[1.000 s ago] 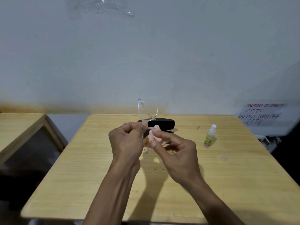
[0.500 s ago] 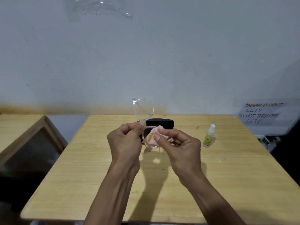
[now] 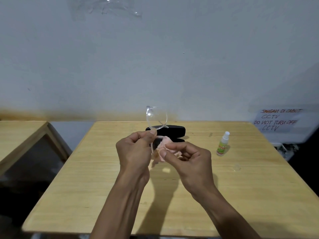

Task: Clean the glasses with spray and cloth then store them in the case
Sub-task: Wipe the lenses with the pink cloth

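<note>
Clear-framed transparent glasses [image 3: 156, 118] held upright above counter middle, one lens sticking up. Left hand [image 3: 136, 150] pinches frame at bridge. Right hand [image 3: 188, 157] pinches pale pink cloth [image 3: 165, 145] onto lower lens. Step: wiping, likely mid-clean. Next: finish lenses, fold temples, reach for black oblong case [image 3: 172, 131] just behind the hands. Small white-capped spray bottle [image 3: 222, 145] well right. Light wooden counter [image 3: 96, 178] bare at front and left; edges well apart from the hands.
</note>
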`<state>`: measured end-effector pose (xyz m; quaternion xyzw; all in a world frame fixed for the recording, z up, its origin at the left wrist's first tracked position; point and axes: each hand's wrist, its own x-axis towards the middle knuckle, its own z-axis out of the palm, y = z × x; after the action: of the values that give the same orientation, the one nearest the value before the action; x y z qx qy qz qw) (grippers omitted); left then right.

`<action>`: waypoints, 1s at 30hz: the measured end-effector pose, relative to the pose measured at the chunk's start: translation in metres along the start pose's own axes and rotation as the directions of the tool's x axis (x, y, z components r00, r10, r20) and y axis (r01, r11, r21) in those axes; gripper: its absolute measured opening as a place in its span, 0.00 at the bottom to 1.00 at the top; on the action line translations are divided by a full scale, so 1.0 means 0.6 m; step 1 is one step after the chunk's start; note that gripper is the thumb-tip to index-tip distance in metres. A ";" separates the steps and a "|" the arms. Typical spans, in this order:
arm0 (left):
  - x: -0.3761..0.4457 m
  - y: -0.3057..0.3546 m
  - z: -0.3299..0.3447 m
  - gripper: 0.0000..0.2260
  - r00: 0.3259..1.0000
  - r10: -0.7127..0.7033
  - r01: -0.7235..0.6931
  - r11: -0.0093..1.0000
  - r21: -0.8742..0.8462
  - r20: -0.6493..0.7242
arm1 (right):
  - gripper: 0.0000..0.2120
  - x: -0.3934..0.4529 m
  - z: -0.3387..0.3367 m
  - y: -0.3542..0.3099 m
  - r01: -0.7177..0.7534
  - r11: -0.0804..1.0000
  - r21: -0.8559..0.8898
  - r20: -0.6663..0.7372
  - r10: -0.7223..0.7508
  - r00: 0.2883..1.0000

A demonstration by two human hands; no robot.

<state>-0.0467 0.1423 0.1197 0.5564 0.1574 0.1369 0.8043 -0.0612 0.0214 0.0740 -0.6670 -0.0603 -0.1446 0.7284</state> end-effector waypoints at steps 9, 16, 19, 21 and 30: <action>-0.016 -0.002 0.017 0.11 0.998 -0.006 0.008 0.999 -0.031 0.064 | 0.07 0.016 0.013 -0.013 0.000 0.997 0.082 -0.022 0.001 1.000; 0.010 -0.011 -0.014 0.09 0.999 0.039 -0.038 0.995 0.090 -0.012 | 0.09 0.002 -0.011 0.004 0.064 0.994 -0.089 -0.074 -0.071 0.995; 0.018 -0.013 -0.022 0.08 0.997 0.080 -0.079 0.984 0.161 0.000 | 0.08 0.006 -0.026 0.006 0.031 0.997 -0.067 -0.128 -0.039 0.991; 0.020 -0.009 -0.029 0.08 0.991 0.129 -0.133 0.961 0.244 0.030 | 0.07 0.009 -0.035 0.005 0.002 0.999 -0.046 -0.153 -0.009 0.988; 0.025 0.020 -0.138 0.08 0.823 0.360 -0.526 0.191 0.829 0.440 | 0.05 0.001 -0.094 0.000 -0.011 0.999 -0.052 -0.245 -0.002 0.970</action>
<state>-0.0672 0.2231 0.1022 0.9389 -0.0208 0.2069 0.2744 -0.0667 -0.0345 0.0683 -0.6633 0.0352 -0.2256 0.7126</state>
